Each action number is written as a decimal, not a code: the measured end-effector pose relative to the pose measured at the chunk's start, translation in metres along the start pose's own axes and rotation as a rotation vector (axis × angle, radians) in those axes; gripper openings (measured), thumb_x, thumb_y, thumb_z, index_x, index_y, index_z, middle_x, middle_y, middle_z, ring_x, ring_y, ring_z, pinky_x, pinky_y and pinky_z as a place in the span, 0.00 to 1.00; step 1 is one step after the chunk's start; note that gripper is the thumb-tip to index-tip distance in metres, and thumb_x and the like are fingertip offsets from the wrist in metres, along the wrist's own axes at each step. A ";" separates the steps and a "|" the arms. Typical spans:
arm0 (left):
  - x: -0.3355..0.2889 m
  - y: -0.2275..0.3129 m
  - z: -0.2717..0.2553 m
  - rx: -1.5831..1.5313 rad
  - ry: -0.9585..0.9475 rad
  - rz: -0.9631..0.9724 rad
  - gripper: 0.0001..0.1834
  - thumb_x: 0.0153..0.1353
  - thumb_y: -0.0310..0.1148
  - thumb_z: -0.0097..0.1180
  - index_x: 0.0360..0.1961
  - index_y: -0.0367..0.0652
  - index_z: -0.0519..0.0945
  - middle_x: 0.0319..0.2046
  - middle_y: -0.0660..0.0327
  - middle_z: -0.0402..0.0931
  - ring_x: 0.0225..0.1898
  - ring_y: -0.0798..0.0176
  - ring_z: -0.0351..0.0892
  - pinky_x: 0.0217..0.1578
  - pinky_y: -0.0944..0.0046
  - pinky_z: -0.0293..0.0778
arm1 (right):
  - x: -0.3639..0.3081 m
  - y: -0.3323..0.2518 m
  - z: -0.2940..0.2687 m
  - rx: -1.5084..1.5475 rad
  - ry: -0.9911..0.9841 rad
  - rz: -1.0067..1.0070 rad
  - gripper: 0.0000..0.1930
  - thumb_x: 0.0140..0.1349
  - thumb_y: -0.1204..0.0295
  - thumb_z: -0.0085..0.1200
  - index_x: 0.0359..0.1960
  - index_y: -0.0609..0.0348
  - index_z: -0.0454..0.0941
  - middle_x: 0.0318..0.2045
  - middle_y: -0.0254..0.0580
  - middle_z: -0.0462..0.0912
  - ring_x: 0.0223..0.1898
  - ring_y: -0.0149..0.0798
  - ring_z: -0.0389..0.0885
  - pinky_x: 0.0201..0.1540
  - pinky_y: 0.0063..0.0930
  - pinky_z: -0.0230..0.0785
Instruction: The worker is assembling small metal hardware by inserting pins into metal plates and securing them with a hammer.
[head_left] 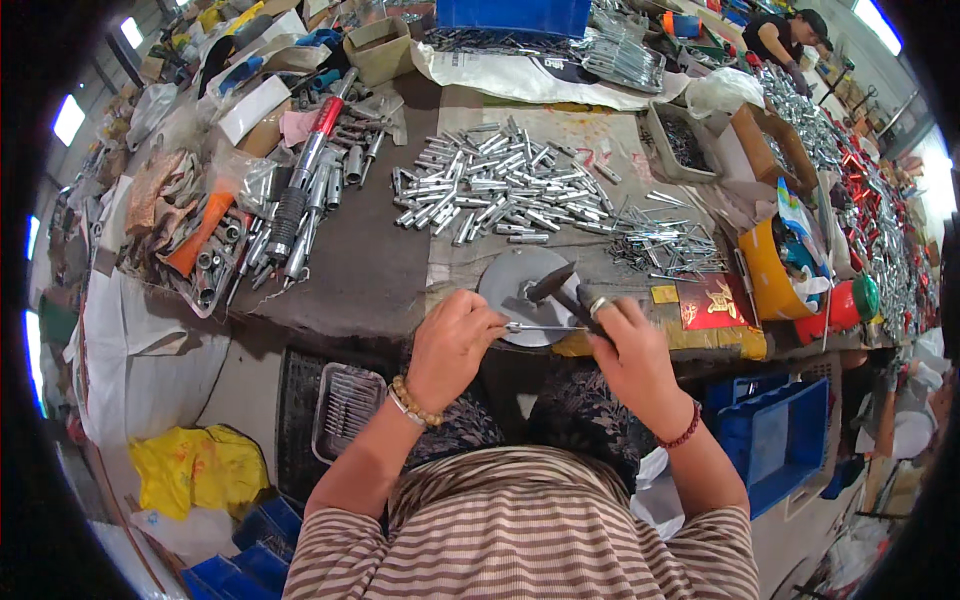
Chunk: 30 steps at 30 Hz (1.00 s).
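My left hand (455,340) pinches one end of a thin metal rod (545,327), which lies level across the near edge of a round grey metal disc (510,272). In my right hand (635,355) is a hammer, gripped by its handle; its dark head (552,284) hangs over the middle of the disc. Whether the hammer head touches anything cannot be made out. Beyond the disc spreads a loose pile of short shiny metal tubes (500,185). Right of that lies a heap of thin metal pins (660,243).
A red packet (712,302) and a yellow bucket (775,270) stand right of the pins. Tools and sockets fill a tray (205,295) at left. Below the bench are a tray of metal parts (345,405) and blue crates (775,440). Another person (785,40) works far right.
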<state>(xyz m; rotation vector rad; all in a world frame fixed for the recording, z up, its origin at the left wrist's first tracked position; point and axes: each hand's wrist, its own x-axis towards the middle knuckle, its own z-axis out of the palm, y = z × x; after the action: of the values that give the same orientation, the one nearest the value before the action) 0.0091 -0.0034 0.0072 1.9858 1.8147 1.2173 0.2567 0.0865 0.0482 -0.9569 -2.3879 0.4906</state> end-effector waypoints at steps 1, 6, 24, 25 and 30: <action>0.000 0.000 0.000 0.017 0.001 0.019 0.09 0.56 0.24 0.68 0.39 0.42 0.86 0.37 0.57 0.77 0.39 0.50 0.80 0.39 0.54 0.76 | -0.004 -0.003 -0.003 0.040 -0.027 -0.049 0.13 0.60 0.78 0.62 0.47 0.58 0.78 0.38 0.46 0.78 0.30 0.53 0.82 0.31 0.46 0.75; 0.001 -0.003 0.001 -0.013 -0.004 0.032 0.10 0.55 0.22 0.67 0.39 0.42 0.85 0.37 0.57 0.77 0.39 0.50 0.80 0.39 0.54 0.76 | -0.017 -0.026 -0.004 -0.043 0.034 -0.127 0.13 0.60 0.79 0.60 0.46 0.53 0.83 0.37 0.42 0.79 0.27 0.48 0.83 0.29 0.41 0.76; -0.004 -0.004 0.001 -0.033 0.010 -0.022 0.08 0.57 0.26 0.70 0.39 0.42 0.87 0.37 0.58 0.78 0.39 0.52 0.80 0.39 0.57 0.76 | -0.001 -0.022 0.021 -0.205 -0.115 -0.101 0.08 0.59 0.73 0.63 0.38 0.55 0.80 0.35 0.43 0.81 0.38 0.53 0.82 0.39 0.46 0.76; -0.005 -0.005 0.001 -0.027 0.009 -0.021 0.11 0.56 0.25 0.70 0.41 0.43 0.87 0.37 0.58 0.78 0.39 0.52 0.80 0.39 0.57 0.77 | -0.006 -0.025 0.022 -0.203 -0.117 -0.102 0.08 0.59 0.73 0.63 0.38 0.55 0.80 0.35 0.43 0.81 0.38 0.53 0.82 0.39 0.46 0.76; -0.021 0.010 0.014 -0.075 0.194 -0.104 0.17 0.62 0.24 0.66 0.54 0.43 0.85 0.39 0.58 0.82 0.37 0.60 0.81 0.39 0.61 0.78 | -0.017 -0.030 0.029 0.148 -0.227 0.159 0.11 0.59 0.70 0.66 0.37 0.61 0.77 0.23 0.50 0.79 0.25 0.54 0.80 0.29 0.46 0.72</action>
<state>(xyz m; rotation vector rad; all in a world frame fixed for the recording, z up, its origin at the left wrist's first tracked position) 0.0277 -0.0194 -0.0041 1.7634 1.9023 1.4659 0.2347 0.0496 0.0344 -1.0777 -2.4410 0.8646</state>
